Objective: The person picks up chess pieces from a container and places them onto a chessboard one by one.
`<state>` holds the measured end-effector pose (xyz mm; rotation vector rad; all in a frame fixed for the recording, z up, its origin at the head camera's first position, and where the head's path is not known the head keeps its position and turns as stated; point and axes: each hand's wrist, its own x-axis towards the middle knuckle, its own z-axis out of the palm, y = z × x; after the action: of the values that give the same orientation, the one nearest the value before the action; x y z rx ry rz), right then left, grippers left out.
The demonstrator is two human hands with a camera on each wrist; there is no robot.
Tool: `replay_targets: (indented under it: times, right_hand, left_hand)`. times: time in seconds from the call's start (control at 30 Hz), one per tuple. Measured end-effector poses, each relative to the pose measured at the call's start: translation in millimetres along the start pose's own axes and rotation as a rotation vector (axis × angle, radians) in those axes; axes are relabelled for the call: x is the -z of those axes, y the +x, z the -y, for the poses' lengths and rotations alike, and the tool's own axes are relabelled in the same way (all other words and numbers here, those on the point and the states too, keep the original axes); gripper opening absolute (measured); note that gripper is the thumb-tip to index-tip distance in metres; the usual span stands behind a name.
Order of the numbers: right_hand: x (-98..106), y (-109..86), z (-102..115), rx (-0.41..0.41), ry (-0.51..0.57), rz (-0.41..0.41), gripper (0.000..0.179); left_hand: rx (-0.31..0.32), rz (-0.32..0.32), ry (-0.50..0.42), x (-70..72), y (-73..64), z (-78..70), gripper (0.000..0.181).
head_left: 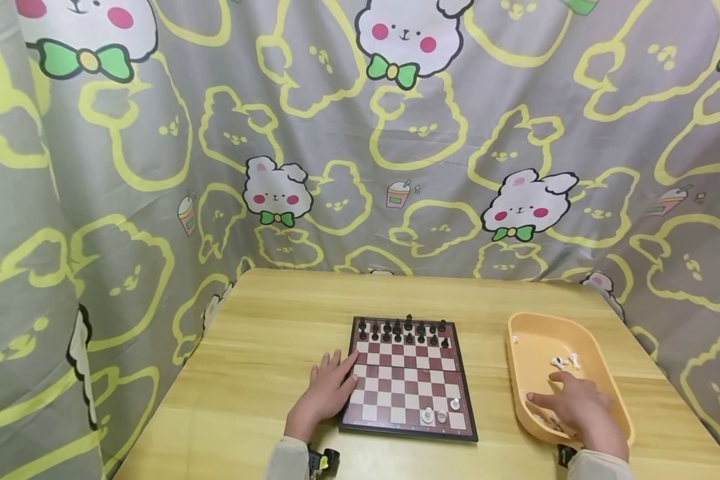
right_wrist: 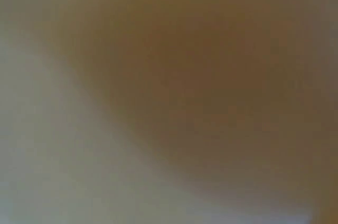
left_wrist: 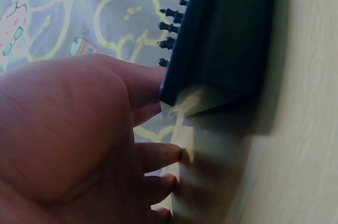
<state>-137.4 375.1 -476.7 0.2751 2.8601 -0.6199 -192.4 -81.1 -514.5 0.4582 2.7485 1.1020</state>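
Observation:
A chessboard (head_left: pixel 384 385) with dark red and white squares lies on the table. Two rows of black chess pieces (head_left: pixel 409 338) stand along its far side, and three white chess pieces (head_left: pixel 428 415) are near its front right corner. My left hand (head_left: pixel 326 395) rests at the board's left edge, thumb against the rim and fingers loosely extended; the left wrist view shows the board's dark side (left_wrist: pixel 227 39) beside the thumb. Inside a yellow-orange tray (head_left: pixel 531 343), my right hand (head_left: pixel 582 405) reaches low, thumb and forefinger spread apart. White pieces (head_left: pixel 558 363) lie just beyond its fingers.
The pale wooden table (head_left: pixel 264 333) extends around the board and tray. A grey curtain (head_left: pixel 336 133) with cartoon prints hangs behind and at both sides. The right wrist view is only a brown and grey blur.

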Motion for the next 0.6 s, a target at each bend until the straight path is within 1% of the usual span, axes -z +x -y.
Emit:
replay_targets:
  times: [0.07, 0.13, 0.2, 0.27, 0.33, 0.5, 0.6]
  right_hand:
    - [-0.8, 0.2, -2.7, -0.013, 0.023, -0.012, 0.093]
    - [-3.0, 0.2, -4.9, -0.022, 0.051, -0.020, 0.094]
    - [-6.5, 0.5, -6.4, -0.025, 0.093, -0.009, 0.097]
    - [-9.9, 1.6, -7.1, -0.017, 0.101, 0.007, 0.097]
    - [-12.3, 3.4, -7.7, -0.004, 0.078, 0.016, 0.094]
    - [-13.0, 6.3, -10.1, 0.007, 0.009, 0.018, 0.084]
    - [-13.5, 4.9, -10.9, 0.001, 0.021, 0.015, 0.079]
  left_hand:
    - [-0.002, 0.000, -0.012, -0.5, -1.6, -0.7, 0.052]
    - [0.006, 0.005, -0.003, -1.5, -2.8, -0.1, 0.053]
    - [0.007, 0.005, -0.003, -1.3, -3.3, 0.2, 0.053]
    - [0.013, 0.008, 0.000, -0.7, -3.0, 0.5, 0.053]
    - [0.018, 0.011, 0.000, 0.6, -2.1, 0.5, 0.052]
    - [0.005, 0.023, 0.011, 3.5, 0.3, -0.3, 0.052]
    - [-0.004, 0.022, 0.012, 4.6, 0.1, -1.9, 0.052]
